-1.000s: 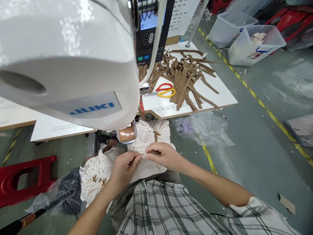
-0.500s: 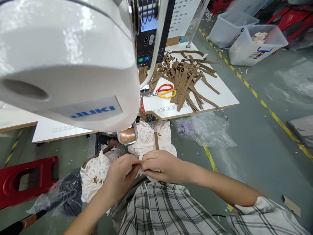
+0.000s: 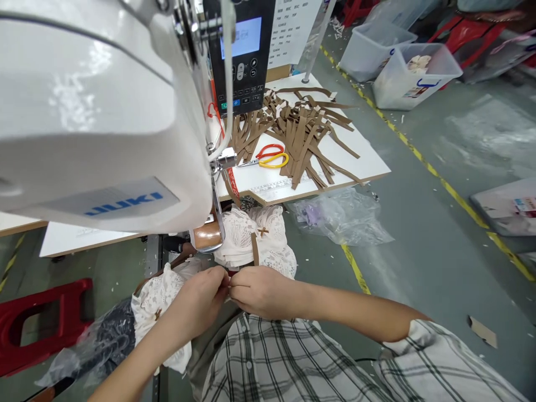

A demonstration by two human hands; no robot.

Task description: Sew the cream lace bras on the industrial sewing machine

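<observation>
My left hand (image 3: 201, 298) and my right hand (image 3: 262, 290) meet fingertip to fingertip in front of my lap, both closed in a pinch. A scrap of pale material shows between the fingertips; most of it is hidden by my fingers. Just beyond them a white lace bra (image 3: 274, 240) with a small brown bow and a brown strap (image 3: 254, 248) hangs at the sewing machine (image 3: 104, 162). More white lace bras (image 3: 157, 296) with brown trim lie beyond my left forearm, at the lower left.
Many brown straps (image 3: 301, 134) are heaped on the white table (image 3: 272, 190), beside scissors (image 3: 274, 162) with red and yellow handles. A control panel (image 3: 240, 56) stands behind the machine. Plastic bags (image 3: 347, 218), clear bins (image 3: 414, 84) and a red stool (image 3: 62, 324) surround the workplace.
The view has shifted so the machine sits further left and more of its panel shows. My fingertips have come closer together, and the white strip seen between them earlier is now mostly hidden.
</observation>
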